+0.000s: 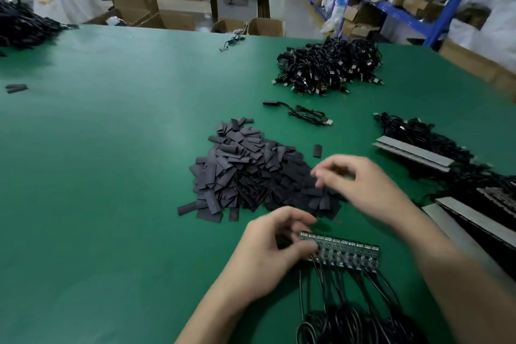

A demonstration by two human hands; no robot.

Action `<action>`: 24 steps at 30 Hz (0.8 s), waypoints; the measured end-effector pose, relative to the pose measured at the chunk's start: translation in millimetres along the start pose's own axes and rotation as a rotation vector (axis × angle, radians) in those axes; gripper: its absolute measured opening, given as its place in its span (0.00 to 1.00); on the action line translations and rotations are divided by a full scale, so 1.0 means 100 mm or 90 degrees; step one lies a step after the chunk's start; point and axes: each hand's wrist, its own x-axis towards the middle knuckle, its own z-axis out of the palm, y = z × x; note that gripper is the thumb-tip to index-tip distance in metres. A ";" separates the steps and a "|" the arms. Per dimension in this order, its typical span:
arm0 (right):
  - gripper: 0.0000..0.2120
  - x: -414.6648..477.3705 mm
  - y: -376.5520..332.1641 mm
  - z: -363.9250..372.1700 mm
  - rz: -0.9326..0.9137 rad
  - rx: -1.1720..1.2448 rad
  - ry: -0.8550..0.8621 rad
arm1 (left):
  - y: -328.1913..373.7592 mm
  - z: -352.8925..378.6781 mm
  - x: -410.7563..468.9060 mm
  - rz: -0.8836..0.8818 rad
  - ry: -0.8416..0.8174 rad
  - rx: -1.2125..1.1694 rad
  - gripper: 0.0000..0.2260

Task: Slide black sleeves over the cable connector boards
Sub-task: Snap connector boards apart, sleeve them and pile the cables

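Pinching board strip (pixel 339 250) end, left hand (pixel 268 257); right hand (pixel 360 184) over sleeve pile (pixel 251 173).

Bare forearms (no sleeves, gloves)

The head view looks forward and down, close over the green table (pixel 111 148).

The table (pixel 111 162) had a smooth matt green covering with a faint sheen. The sleeves (pixel 245 173) looked matt black, flat and rubbery (plastic, likely). The cables (pixel 349 318) wore glossy black insulation. The connector boards (pixel 343 251) glinted with small metallic spots. Brown cardboard boxes (pixel 139 3) looked dull.
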 end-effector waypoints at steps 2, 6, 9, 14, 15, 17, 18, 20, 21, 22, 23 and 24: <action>0.05 -0.31 -0.02 0.02 0.010 0.006 -0.131 | 0.03 -0.03 -0.01 -0.008 0.005 -0.075 0.14; 0.02 -0.54 -0.04 0.09 -0.002 0.003 -0.194 | 0.06 -0.07 -0.03 -0.025 0.023 -0.141 0.15; 0.03 -0.54 -0.09 0.13 0.002 -0.009 -0.187 | 0.07 -0.09 -0.05 -0.029 0.039 -0.143 0.12; 0.04 -0.57 -0.10 0.19 0.005 0.049 -0.142 | 0.05 -0.11 -0.07 -0.029 0.045 -0.037 0.05; 0.04 -0.58 -0.10 0.21 0.015 0.076 -0.139 | 0.05 -0.12 -0.07 -0.034 0.044 -0.041 0.07; 0.03 -0.57 -0.08 0.25 0.038 0.132 -0.142 | 0.07 -0.15 -0.07 -0.040 0.029 -0.077 0.09; 0.03 -0.57 -0.08 0.26 0.048 0.156 -0.146 | 0.08 -0.16 -0.07 -0.042 0.021 -0.096 0.09; 0.03 -0.55 -0.08 0.29 0.059 0.196 -0.156 | 0.08 -0.18 -0.07 -0.052 0.009 -0.126 0.08; 0.04 -0.55 -0.08 0.30 0.061 0.213 -0.160 | 0.08 -0.19 -0.06 -0.057 0.005 -0.137 0.09; 0.04 -0.54 -0.08 0.32 0.062 0.229 -0.166 | 0.07 -0.20 -0.06 -0.063 0.003 -0.148 0.10; 0.04 -0.54 -0.09 0.33 0.064 0.244 -0.171 | 0.08 -0.21 -0.06 -0.071 0.000 -0.159 0.10; 0.04 -0.53 -0.09 0.35 0.066 0.255 -0.175 | 0.08 -0.23 -0.05 -0.081 -0.002 -0.171 0.11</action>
